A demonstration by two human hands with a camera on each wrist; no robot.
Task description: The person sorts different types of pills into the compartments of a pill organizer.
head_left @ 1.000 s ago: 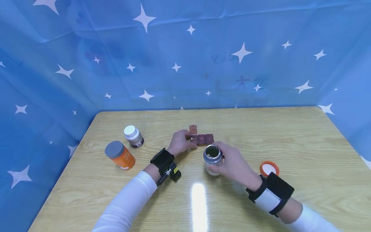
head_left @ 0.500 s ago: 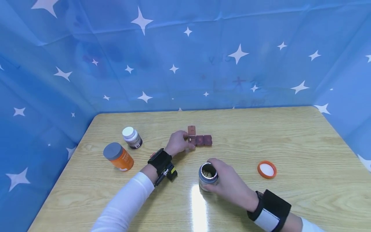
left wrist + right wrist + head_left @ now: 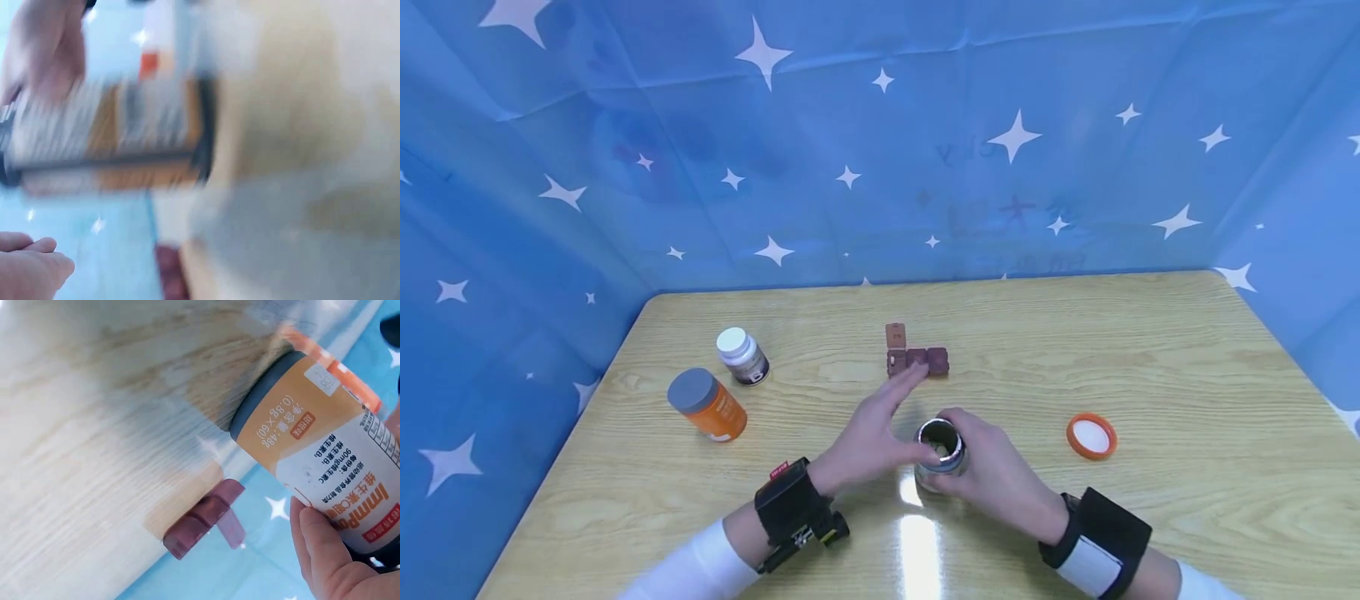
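Note:
My right hand [image 3: 1000,471] grips an uncapped supplement bottle [image 3: 340,462] with a white and orange label, upright on the table. Small pale pieces show inside its mouth in the head view. Over its left rim reaches the thumb of my left hand [image 3: 868,442]; the fingers are stretched toward a dark red pill box [image 3: 937,361]. I cannot tell whether that thumb touches the bottle. The pill box's leftmost lid is raised, with a small pale pill in that compartment. The left wrist view is blurred but shows the bottle [image 3: 119,131] beside my left fingers [image 3: 37,269].
An orange screw cap [image 3: 1092,437] lies inner side up to the right. At the left stand an orange bottle with a grey lid [image 3: 709,406] and a white-capped bottle [image 3: 743,357]. Behind the wooden table [image 3: 1187,375] hangs a blue star-patterned cloth [image 3: 925,167].
My left hand has left the pill box and moved nearer to me, over the bottle's mouth, its fingers spreading. My right hand first brought the bottle nearer, then stayed in place.

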